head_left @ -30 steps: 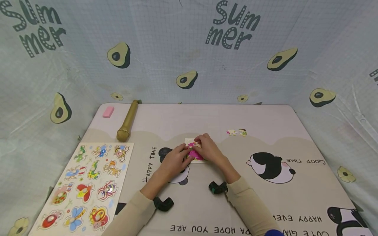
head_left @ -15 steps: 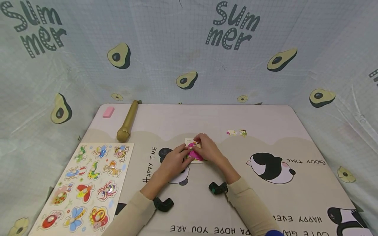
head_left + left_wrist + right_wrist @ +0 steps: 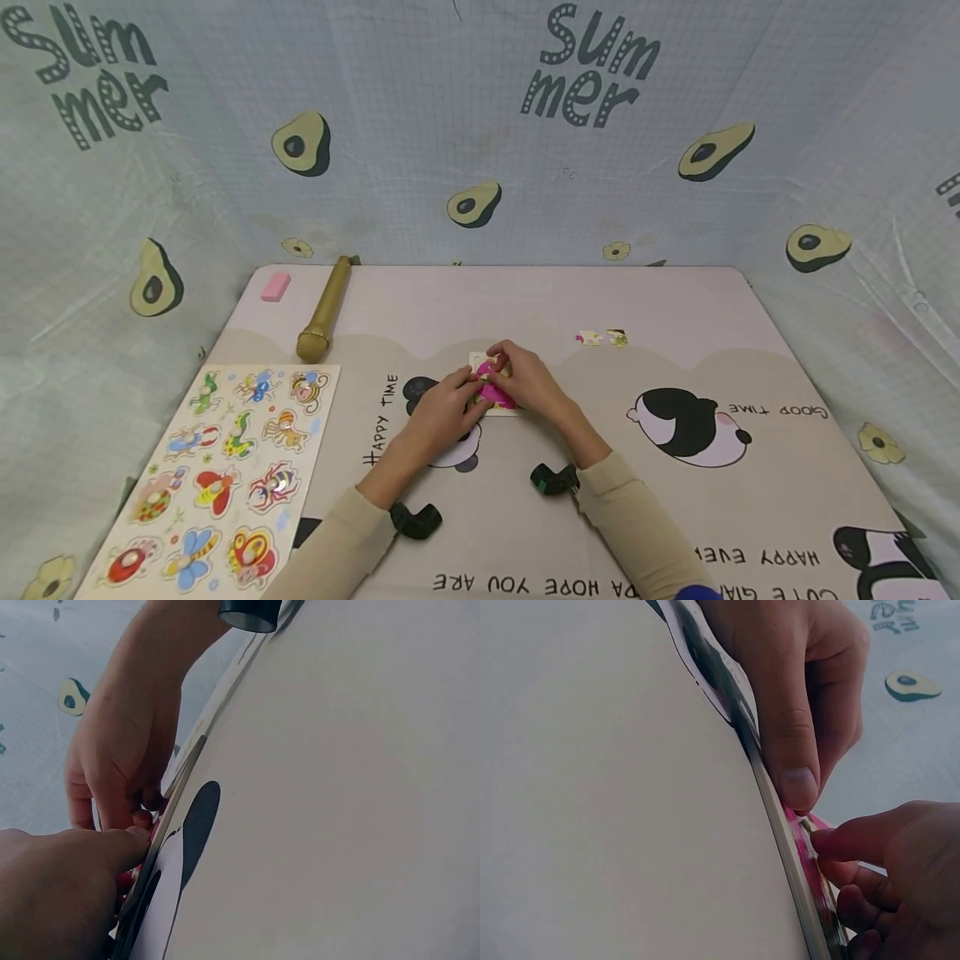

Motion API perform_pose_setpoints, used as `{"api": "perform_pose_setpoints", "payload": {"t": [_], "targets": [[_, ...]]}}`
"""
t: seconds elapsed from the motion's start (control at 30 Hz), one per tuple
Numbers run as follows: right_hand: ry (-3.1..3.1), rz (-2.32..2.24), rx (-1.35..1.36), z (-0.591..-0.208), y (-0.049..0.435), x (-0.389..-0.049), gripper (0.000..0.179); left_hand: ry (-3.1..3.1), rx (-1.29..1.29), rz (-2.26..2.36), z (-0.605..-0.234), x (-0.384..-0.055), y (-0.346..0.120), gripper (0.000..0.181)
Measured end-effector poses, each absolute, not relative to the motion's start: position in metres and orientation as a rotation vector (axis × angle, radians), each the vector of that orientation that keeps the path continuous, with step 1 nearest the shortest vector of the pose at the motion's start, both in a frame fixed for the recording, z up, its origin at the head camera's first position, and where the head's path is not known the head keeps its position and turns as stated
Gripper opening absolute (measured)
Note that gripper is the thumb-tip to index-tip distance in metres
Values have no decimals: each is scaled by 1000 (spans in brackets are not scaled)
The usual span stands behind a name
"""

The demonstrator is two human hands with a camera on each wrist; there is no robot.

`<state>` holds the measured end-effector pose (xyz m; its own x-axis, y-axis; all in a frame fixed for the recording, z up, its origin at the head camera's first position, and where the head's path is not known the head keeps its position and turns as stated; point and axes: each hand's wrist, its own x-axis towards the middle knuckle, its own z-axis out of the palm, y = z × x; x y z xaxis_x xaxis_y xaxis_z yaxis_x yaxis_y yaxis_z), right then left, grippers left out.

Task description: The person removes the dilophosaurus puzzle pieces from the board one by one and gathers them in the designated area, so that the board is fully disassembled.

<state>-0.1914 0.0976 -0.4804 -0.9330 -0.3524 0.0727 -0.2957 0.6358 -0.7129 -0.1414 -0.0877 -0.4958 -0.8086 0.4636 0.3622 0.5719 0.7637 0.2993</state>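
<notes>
In the head view a small puzzle board [image 3: 497, 397] with a bright pink picture lies at the middle of the table under both hands. My left hand [image 3: 438, 414] rests on its left side, thumb and fingertips on the pink part. From the right, my right hand [image 3: 531, 379] reaches over the board. Its thumb and finger pinch a small puzzle piece [image 3: 817, 822], seen tilted up over the board in the right wrist view. Fingers hide much of the piece and of the picture. The fingertips of both hands come close together there.
Two loose puzzle pieces [image 3: 588, 337] lie at the back right. A large board of insect pictures [image 3: 255, 483] fills the left side. Behind it are a gold microphone [image 3: 324, 312] and a pink block [image 3: 275, 286]. A printed curtain [image 3: 405, 117] hangs around the table.
My right fingertips have shifted slightly left over the puzzle board, showing more of the pink picture. The left hand stays in place.
</notes>
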Motion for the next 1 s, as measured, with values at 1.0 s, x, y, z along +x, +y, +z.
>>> {"api": "perform_pose_setpoints", "payload": {"t": [1.0], "targets": [[2838,-1373,-265,-473,150,-208,35,-2700,-794,-640,-493,-138,-87,40]]}}
